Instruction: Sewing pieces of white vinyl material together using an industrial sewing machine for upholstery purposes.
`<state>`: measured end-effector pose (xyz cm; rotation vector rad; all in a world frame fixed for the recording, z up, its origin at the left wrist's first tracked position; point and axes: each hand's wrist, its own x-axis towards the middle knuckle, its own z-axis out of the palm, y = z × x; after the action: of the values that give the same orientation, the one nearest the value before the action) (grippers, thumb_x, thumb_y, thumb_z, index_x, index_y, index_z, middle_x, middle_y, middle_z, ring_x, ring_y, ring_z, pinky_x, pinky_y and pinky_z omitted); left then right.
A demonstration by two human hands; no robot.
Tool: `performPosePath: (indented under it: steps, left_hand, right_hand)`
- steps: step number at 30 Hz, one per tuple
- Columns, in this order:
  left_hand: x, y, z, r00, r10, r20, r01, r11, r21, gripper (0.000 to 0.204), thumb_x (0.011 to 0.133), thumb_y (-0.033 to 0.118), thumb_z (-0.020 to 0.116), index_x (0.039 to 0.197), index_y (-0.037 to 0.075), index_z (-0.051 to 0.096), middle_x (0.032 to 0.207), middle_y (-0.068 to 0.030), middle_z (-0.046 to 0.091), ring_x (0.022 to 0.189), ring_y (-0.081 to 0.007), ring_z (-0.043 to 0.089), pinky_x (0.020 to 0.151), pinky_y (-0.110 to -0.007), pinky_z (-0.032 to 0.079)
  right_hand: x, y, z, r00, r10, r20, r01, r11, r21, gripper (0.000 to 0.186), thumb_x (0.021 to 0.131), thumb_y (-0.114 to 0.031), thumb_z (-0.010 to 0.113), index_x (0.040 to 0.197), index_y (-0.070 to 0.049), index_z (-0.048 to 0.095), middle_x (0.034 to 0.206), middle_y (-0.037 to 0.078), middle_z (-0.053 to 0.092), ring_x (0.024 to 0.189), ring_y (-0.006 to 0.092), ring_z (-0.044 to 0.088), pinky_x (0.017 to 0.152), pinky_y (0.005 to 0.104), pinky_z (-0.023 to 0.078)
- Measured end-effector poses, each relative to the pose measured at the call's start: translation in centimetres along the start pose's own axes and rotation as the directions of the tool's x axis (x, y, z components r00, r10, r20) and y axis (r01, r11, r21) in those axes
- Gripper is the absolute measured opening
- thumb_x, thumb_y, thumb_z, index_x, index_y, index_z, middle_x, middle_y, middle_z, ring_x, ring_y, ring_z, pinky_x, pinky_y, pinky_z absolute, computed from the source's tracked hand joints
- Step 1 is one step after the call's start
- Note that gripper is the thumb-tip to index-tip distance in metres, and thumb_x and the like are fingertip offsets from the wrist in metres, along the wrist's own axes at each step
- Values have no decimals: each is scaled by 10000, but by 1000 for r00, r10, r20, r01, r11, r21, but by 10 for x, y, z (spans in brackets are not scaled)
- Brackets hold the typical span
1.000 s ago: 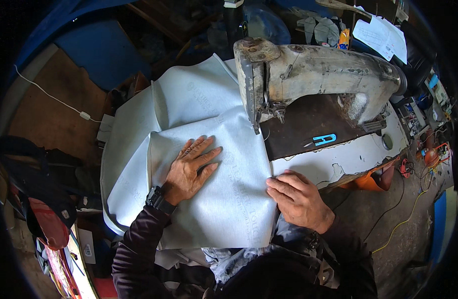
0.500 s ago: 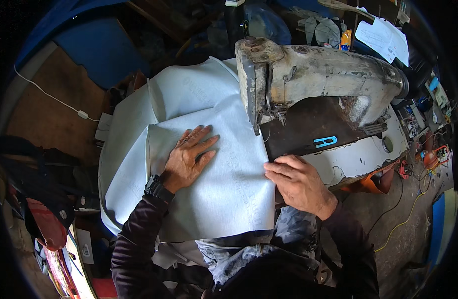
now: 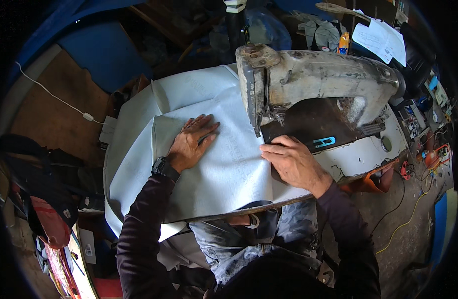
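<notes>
A large pale, faintly printed sheet (image 3: 219, 179), with folds and seams, lies on the sewing table (image 3: 338, 164). My left hand (image 3: 191, 143) rests flat on it, fingers apart, left of the machine's needle area. My right hand (image 3: 292, 162) has its fingers together on the sheet's right edge, just below the needle area; whether the thumb is under it is hidden. The worn grey sewing machine (image 3: 318, 74) stands over the back right, its needle end beside the sheet. A small blue thread snipper (image 3: 323, 141) lies on the dark bed right of my right hand.
A brown board (image 3: 54, 104) with a white cord and a dark bag (image 3: 32, 179) are on the left. Papers (image 3: 381, 40) are behind the machine. Tools, red items and cables (image 3: 428, 154) crowd the right. My legs (image 3: 259, 239) show below the table edge.
Both hands and the sheet have moved forward, away from my body, toward the needle area. The table's front edge and more of my legs now show below the sheet.
</notes>
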<state>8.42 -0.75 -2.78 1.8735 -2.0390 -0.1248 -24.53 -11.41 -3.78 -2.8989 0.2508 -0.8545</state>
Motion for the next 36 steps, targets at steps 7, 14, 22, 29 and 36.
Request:
performPosePath:
  steps: [7, 14, 22, 29, 36]
  left_hand:
    - [-7, 56, -10, 987, 101, -122, -121, 978, -168, 442, 1067, 291, 630, 1360, -38, 671, 1371, -269, 674, 1337, -427, 615, 1154, -480, 457]
    - [-56, 150, 6, 941, 328, -86, -335, 939, -78, 421, 861, 67, 785, 1266, -32, 724, 1336, -190, 700, 1266, -355, 669, 1069, -438, 551]
    - [-67, 157, 25, 902, 431, -25, -429, 900, 76, 395, 803, -52, 737, 1195, -11, 727, 1270, -146, 704, 1219, -322, 697, 1007, -411, 599]
    - [-68, 164, 17, 880, 473, 32, -472, 867, 159, 364, 860, 34, 746, 1220, -14, 724, 1311, -152, 689, 1243, -325, 680, 1028, -407, 591]
    - [-70, 140, 18, 876, 483, -10, -483, 875, -24, 327, 931, 233, 752, 1204, 53, 752, 1284, -141, 702, 1204, -323, 681, 1032, -415, 578]
  right_hand:
    - [2, 16, 8, 997, -43, -65, 44, 999, 11, 154, 838, -108, 737, 987, -88, 770, 1134, -24, 754, 1044, 201, 626, 943, 339, 529]
    - [-8, 16, 9, 996, 28, -89, -10, 979, 204, 200, 807, -70, 745, 1003, -55, 781, 1136, 4, 779, 1041, 241, 659, 984, 358, 537]
    - [-34, -6, -8, 998, -5, -60, 16, 981, 192, 200, 816, -62, 723, 1002, -54, 795, 1205, 26, 777, 1098, 234, 652, 1018, 348, 531]
    - [-56, -32, -19, 998, -43, -43, 49, 984, 172, 166, 841, -66, 718, 991, -59, 789, 1231, 41, 768, 1165, 235, 630, 1042, 377, 517]
    - [-69, -55, -30, 998, -26, -60, 37, 981, 193, 239, 856, -106, 741, 1085, -50, 777, 1261, 45, 736, 1189, 250, 614, 1057, 408, 510]
